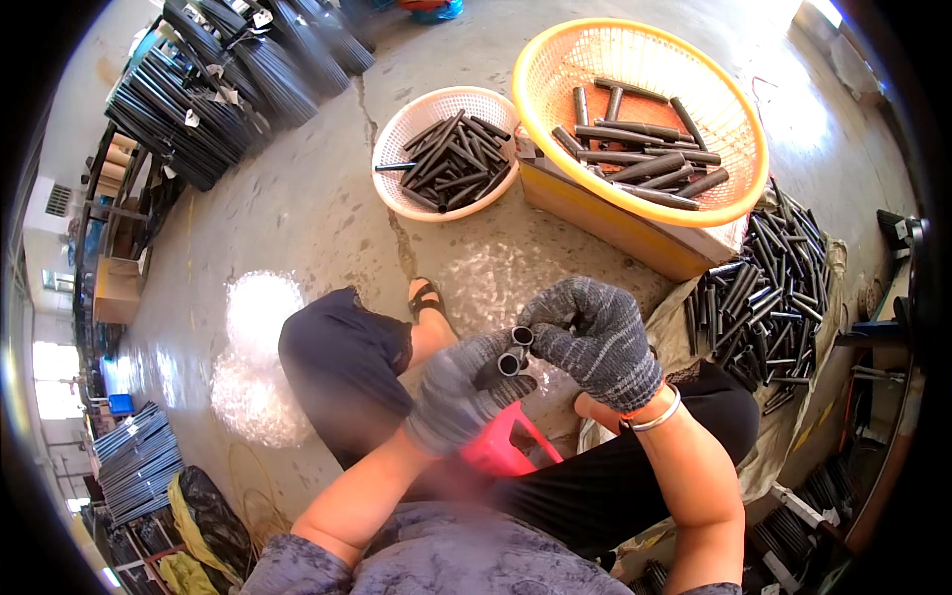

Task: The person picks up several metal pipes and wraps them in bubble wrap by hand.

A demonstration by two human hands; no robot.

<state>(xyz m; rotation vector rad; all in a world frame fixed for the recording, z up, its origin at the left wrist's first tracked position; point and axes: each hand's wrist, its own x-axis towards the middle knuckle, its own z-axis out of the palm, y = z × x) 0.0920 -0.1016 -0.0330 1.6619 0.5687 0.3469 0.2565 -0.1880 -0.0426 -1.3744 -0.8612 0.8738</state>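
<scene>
Both hands are covered in grey knit gloves and are brought together over the lap. Dark tubes (pixel 511 358), short and hollow, are clasped in the left hand (pixel 458 390); two round open ends are seen side by side, turned upward. The upper end is met by the bent fingers of the right hand (pixel 593 342); whether a tube is gripped there or merely touched cannot be told. The exact number of tubes held is hidden by the gloves.

A pink plastic stool (pixel 508 434) is partly seen below the hands, between the legs. Ahead, on the concrete floor (pixel 327 188), a small pale basket (pixel 441 103) is filled with dark tube pieces. To its right, a large orange-yellow basket (pixel 523 114) is supported on a box (pixel 595 216); more pieces are scattered inside it. On the right, a loose pile of tubes (pixel 772 288) is spread over a beige sheet (pixel 671 322). Clear plastic wrapping (pixel 258 392) is placed on the floor to the left. Bundled long rods (pixel 183 124) are stacked at upper left.
</scene>
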